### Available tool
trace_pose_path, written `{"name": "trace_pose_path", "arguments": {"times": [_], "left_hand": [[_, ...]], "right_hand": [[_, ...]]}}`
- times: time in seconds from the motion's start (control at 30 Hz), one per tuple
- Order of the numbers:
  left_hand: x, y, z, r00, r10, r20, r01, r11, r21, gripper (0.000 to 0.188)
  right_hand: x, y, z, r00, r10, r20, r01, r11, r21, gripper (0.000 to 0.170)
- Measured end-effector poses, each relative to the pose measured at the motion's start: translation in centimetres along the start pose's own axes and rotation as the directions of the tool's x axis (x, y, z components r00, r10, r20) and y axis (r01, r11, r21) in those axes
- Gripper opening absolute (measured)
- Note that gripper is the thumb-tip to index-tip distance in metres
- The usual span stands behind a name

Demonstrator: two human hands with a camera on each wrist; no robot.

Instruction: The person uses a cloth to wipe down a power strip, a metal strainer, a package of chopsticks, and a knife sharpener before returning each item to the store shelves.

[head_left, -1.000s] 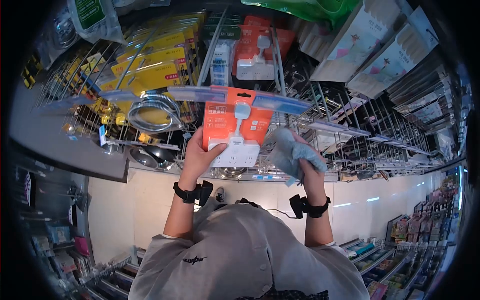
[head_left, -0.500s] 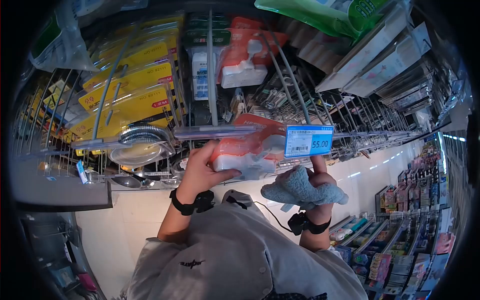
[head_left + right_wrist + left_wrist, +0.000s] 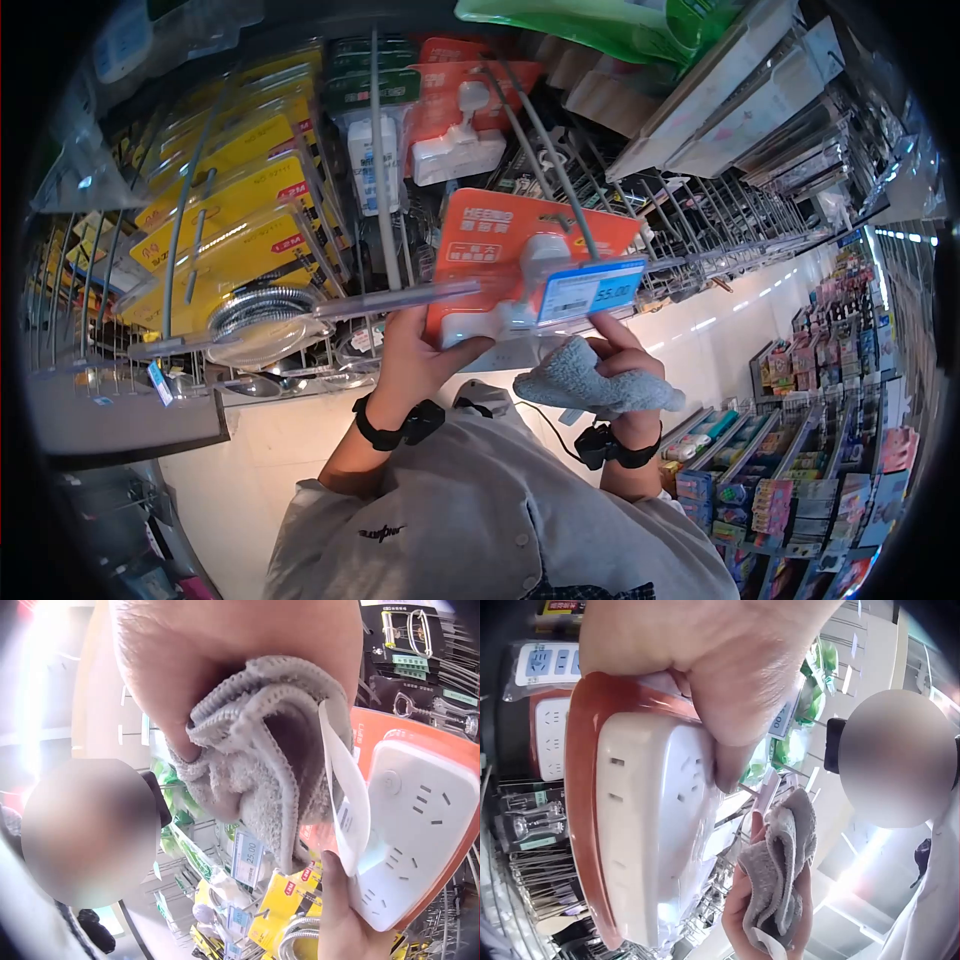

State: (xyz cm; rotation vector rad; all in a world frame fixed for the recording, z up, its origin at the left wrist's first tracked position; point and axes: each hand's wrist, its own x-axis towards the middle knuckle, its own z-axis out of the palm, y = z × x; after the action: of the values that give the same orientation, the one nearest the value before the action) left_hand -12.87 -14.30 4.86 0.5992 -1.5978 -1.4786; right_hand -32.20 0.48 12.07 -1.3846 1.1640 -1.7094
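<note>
My left hand (image 3: pixel 412 362) grips the lower left edge of an orange-backed package (image 3: pixel 480 250) holding a white power socket (image 3: pixel 645 825), thumb across its front. The package hangs behind a blue price tag (image 3: pixel 590 292) reading 55.00, which covers part of it. In my right hand (image 3: pixel 632 385) a grey-blue cloth (image 3: pixel 585 380) is bunched, just below the tag; a finger reaches up to the tag's lower edge. From the right wrist view, the cloth (image 3: pixel 247 765) is folded in the palm with a white label (image 3: pixel 346 795) hanging from it, beside the socket's face (image 3: pixel 412 817).
Yellow hose packages (image 3: pixel 265 250) hang on hooks at the left. Another orange socket package (image 3: pixel 460 150) hangs farther back. Metal hooks (image 3: pixel 550 150) stick out around the hands. White packs (image 3: pixel 720 100) hang at the upper right, and shelves of goods (image 3: pixel 790 450) stand lower right.
The package has tipped from facing up in the left hand to standing behind the rail, its front turned more into view than half a second ago. The right hand has moved from beside it to under the price tag.
</note>
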Motion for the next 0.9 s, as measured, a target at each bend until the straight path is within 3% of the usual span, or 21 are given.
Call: {"name": "trace_pose_path", "arguments": {"times": [0.1, 0.13, 0.2, 0.27, 0.33, 0.37, 0.4, 0.43, 0.47, 0.5, 0.53, 0.57, 0.6, 0.67, 0.7, 0.73, 0.77, 0.83, 0.87, 0.9], "left_hand": [[0.3, -0.6, -0.3, 0.999, -0.029, -0.037, 0.028, 0.999, -0.023, 0.060], [0.4, -0.6, -0.3, 0.998, -0.053, -0.046, 0.050, 0.997, -0.060, 0.060], [0.8, -1.0, -0.2, 0.999, -0.033, -0.031, 0.031, 0.997, -0.078, 0.059], [1.0, -1.9, -0.5, 0.997, -0.027, -0.066, 0.026, 0.999, -0.026, 0.058], [1.1, -2.4, -0.8, 0.998, -0.024, -0.056, 0.023, 1.000, -0.006, 0.059], [1.0, -3.3, -1.1, 0.995, 0.038, -0.092, -0.029, 0.994, 0.101, 0.060], [0.8, -3.8, -1.1, 0.987, 0.101, -0.122, -0.075, 0.976, 0.207, 0.062], [0.6, -3.8, -0.6, 0.972, 0.162, -0.168, -0.148, 0.985, 0.093, 0.060], [0.4, -3.6, 0.0, 0.979, 0.146, -0.145, -0.133, 0.987, 0.093, 0.060], [0.2, -3.1, 0.4, 0.891, 0.332, -0.309, -0.297, 0.942, 0.156, 0.058], [-0.2, -2.8, 0.6, 0.743, 0.500, -0.445, -0.436, 0.866, 0.245, 0.056], [-1.4, -2.7, 0.2, 0.738, 0.524, -0.426, -0.397, 0.847, 0.354, 0.052], [-1.6, -1.9, 0.1, 0.685, 0.617, -0.388, -0.454, 0.778, 0.434, 0.037], [-3.6, -1.6, -0.6, 0.845, 0.499, -0.191, -0.394, 0.823, 0.409, 0.024], [-3.5, -0.7, 0.6, 0.855, 0.509, -0.100, -0.427, 0.800, 0.422, 0.023], [-3.6, -1.1, 1.5, 0.900, 0.434, -0.036, -0.391, 0.840, 0.376, 0.018], [-3.4, -0.8, 2.5, 0.957, 0.285, 0.057, -0.287, 0.892, 0.348, 0.011], [-2.1, -1.6, 6.7, 0.996, 0.001, 0.087, -0.020, 0.978, 0.207, 0.018], [-1.7, -2.1, 7.9, 0.997, -0.003, 0.078, -0.014, 0.977, 0.212, 0.018], [-1.3, -2.7, 9.0, 0.992, -0.090, 0.089, 0.090, 0.996, 0.006, 0.021]], "right_hand": [[0.6, -0.2, -0.2, 0.991, 0.039, 0.128, -0.035, 0.999, -0.032, 0.051], [0.5, -0.1, -0.4, 0.993, 0.026, 0.114, -0.023, 0.999, -0.030, 0.051], [0.0, 0.1, -0.9, 0.977, 0.164, 0.136, -0.173, 0.983, 0.063, 0.047], [-0.5, 0.6, -1.3, 0.982, 0.153, 0.112, -0.160, 0.985, 0.057, 0.047], [-1.8, 0.9, -1.4, 0.956, 0.279, -0.090, -0.267, 0.955, 0.125, 0.044], [-3.7, 1.9, -2.4, 0.846, 0.458, -0.272, -0.442, 0.889, 0.121, 0.042], [-3.9, 2.8, -3.0, 0.842, 0.454, -0.290, -0.435, 0.891, 0.129, 0.042], [-4.0, 3.7, -3.5, 0.786, 0.507, -0.354, -0.423, 0.859, 0.289, 0.042], [-4.4, 4.7, -4.0, 0.715, 0.570, -0.404, -0.391, 0.806, 0.445, 0.042], [-5.1, 6.3, -5.1, 0.693, 0.646, -0.319, -0.376, 0.702, 0.605, 0.049], [-5.1, 6.0, -5.2, 0.654, 0.708, -0.267, -0.333, 0.586, 0.738, 0.045], [-5.3, 6.3, -5.6, 0.643, 0.730, -0.232, -0.324, 0.533, 0.781, 0.045], [-5.7, 6.7, -5.8, 0.634, 0.748, -0.195, -0.312, 0.479, 0.821, 0.044], [-6.0, 7.6, -6.2, 0.641, 0.750, -0.161, -0.347, 0.471, 0.811, 0.044], [-6.1, 8.1, -6.2, 0.659, 0.743, -0.118, -0.394, 0.475, 0.787, 0.043], [-5.7, 7.9, -6.1, 0.654, 0.747, -0.116, -0.390, 0.465, 0.795, 0.043], [-5.0, 7.4, -5.8, 0.680, 0.727, -0.098, -0.478, 0.540, 0.693, 0.043], [-5.1, 7.2, -6.0, 0.726, 0.687, -0.033, -0.590, 0.647, 0.484, 0.043], [-5.2, 7.2, -6.4, 0.724, 0.690, -0.022, -0.596, 0.641, 0.484, 0.043], [-5.4, 7.2, -6.9, 0.736, 0.676, 0.019, -0.601, 0.641, 0.477, 0.043]]}}
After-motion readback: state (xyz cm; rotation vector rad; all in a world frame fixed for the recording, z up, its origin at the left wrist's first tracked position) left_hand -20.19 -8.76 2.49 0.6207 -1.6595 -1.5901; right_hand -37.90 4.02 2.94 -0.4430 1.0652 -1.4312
